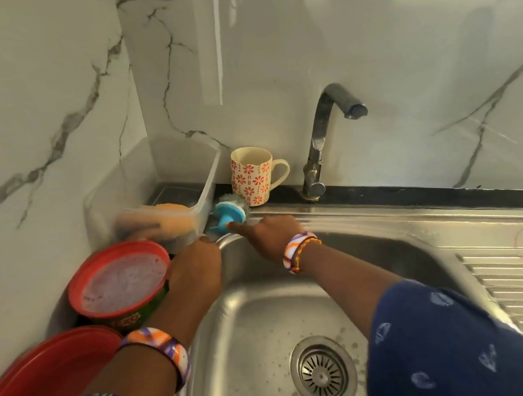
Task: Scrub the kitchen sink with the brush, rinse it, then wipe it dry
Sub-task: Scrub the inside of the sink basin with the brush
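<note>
Blue round-headed plastic brush (229,215) touched at far-left rim of stainless steel sink (257,317) by right hand (269,234), grip unclear. Left hand (196,268) rested on rim, fingers hidden, grip cannot be told.
</note>
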Tool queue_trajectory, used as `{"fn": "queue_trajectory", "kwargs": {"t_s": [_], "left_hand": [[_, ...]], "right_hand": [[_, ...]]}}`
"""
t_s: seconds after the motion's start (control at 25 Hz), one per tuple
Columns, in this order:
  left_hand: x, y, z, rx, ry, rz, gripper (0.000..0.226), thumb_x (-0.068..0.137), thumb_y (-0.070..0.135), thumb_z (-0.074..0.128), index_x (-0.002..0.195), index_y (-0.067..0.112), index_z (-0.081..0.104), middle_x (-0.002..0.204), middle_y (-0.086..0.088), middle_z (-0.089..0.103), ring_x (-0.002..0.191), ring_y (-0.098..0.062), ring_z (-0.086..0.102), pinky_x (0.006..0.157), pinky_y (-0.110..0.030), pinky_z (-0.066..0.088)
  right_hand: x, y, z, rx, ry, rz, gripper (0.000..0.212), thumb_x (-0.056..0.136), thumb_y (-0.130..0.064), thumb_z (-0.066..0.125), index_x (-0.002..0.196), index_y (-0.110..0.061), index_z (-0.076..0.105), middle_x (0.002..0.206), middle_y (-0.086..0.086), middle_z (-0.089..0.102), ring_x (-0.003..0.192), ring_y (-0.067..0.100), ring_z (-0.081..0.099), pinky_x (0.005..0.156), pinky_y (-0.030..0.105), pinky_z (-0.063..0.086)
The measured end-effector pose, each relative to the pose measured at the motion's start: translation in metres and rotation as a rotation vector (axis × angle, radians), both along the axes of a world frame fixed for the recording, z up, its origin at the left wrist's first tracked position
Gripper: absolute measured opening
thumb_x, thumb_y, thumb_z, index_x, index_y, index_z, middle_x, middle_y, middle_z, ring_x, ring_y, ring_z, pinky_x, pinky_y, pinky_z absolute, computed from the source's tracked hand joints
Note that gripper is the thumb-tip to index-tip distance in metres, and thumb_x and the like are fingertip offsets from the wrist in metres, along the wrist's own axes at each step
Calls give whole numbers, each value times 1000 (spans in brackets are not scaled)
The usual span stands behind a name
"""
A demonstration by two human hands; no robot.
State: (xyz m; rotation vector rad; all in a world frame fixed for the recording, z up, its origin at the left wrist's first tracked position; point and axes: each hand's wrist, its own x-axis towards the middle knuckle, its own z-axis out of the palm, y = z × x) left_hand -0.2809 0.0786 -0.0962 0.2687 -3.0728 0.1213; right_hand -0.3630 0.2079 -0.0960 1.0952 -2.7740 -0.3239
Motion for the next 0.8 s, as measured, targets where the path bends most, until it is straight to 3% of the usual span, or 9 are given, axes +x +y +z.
{"fn": "queue_trajectory", "kwargs": {"t_s": [0.16, 0.32, 0.44, 0.52, 0.6, 0.64, 0.8], "left_hand": [[2, 3, 6, -16, -60, 25, 40, 96, 8, 46, 135, 6, 40, 127, -10, 56, 117, -24, 57, 92, -29, 47], [5, 3, 8, -5, -66, 21, 42, 95, 6, 47, 136, 4, 40, 128, -11, 56, 118, -25, 56, 92, -29, 47], [7, 5, 9, -12, -81, 24, 38, 93, 6, 51, 131, 4, 44, 128, -12, 56, 119, -26, 55, 94, -31, 47], [7, 6, 10, -20, -95, 27, 36, 94, 5, 50, 130, 3, 46, 129, -12, 55, 119, -26, 55, 95, -30, 46], [5, 8, 9, -13, -85, 28, 36, 94, 5, 48, 130, 3, 46, 128, -12, 56, 118, -25, 56, 94, -30, 47], [4, 9, 8, -9, -76, 29, 36, 95, 4, 47, 130, 2, 45, 127, -12, 56, 118, -26, 56, 93, -30, 47], [1, 7, 7, -1, -65, 9, 28, 97, 8, 42, 124, 4, 51, 124, -12, 58, 113, -26, 58, 90, -31, 47]], "right_hand": [[2, 77, 3, -63, -76, -105, 50, 100, -32, 32, 146, -44, 16, 110, 13, 62, 98, 30, 61, 69, 31, 39], [14, 174, 1, -182, -127, -413, 52, 97, -27, 42, 145, -40, 25, 114, 18, 64, 105, 33, 60, 82, 34, 44], [19, 203, -5, -732, -199, -684, 47, 95, -16, 50, 140, -25, 42, 120, 19, 62, 109, 33, 60, 82, 26, 38], [19, 182, -12, -1150, -265, -790, 42, 96, -14, 50, 137, -19, 49, 102, 11, 66, 87, 24, 63, 74, 19, 40], [29, 129, -19, -1457, -439, -761, 35, 97, -11, 47, 131, -14, 54, 77, -2, 64, 60, 5, 54, 54, 9, 41], [35, 98, -22, -1487, -524, -698, 32, 97, -10, 47, 128, -13, 55, 77, -2, 65, 58, 1, 54, 51, 8, 41], [33, -27, -36, -1404, -692, -589, 40, 94, -18, 52, 134, -21, 52, 120, 9, 63, 93, 17, 57, 81, 26, 44]]}}
